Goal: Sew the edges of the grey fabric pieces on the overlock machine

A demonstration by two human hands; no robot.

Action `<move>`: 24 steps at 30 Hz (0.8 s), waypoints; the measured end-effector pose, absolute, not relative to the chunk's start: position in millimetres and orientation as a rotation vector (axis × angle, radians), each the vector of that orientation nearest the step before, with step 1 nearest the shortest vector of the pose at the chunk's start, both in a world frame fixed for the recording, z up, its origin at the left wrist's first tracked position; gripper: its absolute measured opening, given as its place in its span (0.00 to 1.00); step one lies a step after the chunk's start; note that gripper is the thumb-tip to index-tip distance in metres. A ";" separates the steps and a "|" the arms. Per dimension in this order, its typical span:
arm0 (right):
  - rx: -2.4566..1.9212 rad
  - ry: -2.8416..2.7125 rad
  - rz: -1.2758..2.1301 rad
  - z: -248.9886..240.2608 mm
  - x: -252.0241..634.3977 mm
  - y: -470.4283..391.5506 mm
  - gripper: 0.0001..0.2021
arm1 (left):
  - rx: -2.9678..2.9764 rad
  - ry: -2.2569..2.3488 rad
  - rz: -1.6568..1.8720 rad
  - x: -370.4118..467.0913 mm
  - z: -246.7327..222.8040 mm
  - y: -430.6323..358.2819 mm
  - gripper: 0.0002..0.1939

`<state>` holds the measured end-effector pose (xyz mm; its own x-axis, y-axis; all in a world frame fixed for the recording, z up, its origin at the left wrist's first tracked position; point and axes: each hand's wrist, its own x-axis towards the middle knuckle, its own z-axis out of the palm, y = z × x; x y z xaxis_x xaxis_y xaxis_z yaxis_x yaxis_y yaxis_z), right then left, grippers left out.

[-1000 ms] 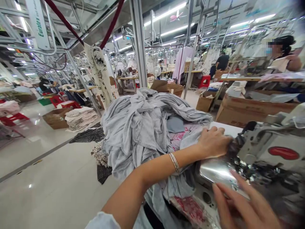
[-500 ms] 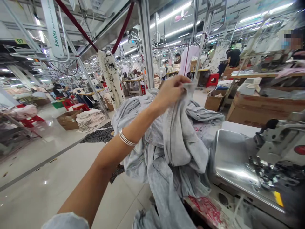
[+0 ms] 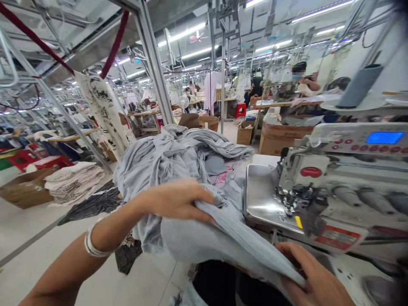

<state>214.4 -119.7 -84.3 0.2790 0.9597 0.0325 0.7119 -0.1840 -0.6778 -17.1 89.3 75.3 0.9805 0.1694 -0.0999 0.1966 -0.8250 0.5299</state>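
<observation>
My left hand [image 3: 178,199] grips a light grey fabric piece [image 3: 223,242] that stretches down to the right, where my right hand [image 3: 314,278] holds its other end near the frame's bottom edge. The piece hangs in front of me, just left of the sewing machine [image 3: 338,187] and its shiny metal plate [image 3: 259,195]. Behind my left hand lies a big heap of grey garments [image 3: 172,157] on the table. A silver bangle sits on my left wrist.
Cardboard boxes [image 3: 280,138] stand behind the machine. Folded fabric stacks [image 3: 75,180] and dark cloth lie on the floor at left. A steel post [image 3: 154,63] rises behind the heap. Other people work at tables far back.
My left hand, raised high with the grey piece half a second ago, has come down and pulled it toward me. My right hand has come back into view and taken hold of its lower end.
</observation>
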 end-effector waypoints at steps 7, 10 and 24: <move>-1.965 -1.311 0.879 -123.6 259.7 -113.4 0.23 | 3.276 1.057 0.264 -11.1 12.6 125.5 0.18; -1.772 -1.019 0.951 -119.4 259.2 -113.0 0.23 | 3.365 0.403 1.093 2.2 -62.1 62.1 0.14; -1.176 -0.101 1.266 -49.8 233.6 -119.5 0.21 | 2.405 0.420 2.091 98.5 -140.8 -50.8 0.08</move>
<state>233.6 -119.5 -49.8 0.3758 0.7679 -0.5187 -0.6759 -0.1557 -0.7203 98.5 -50.8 -140.8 0.1204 0.1482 0.9816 0.2426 -0.9632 0.1157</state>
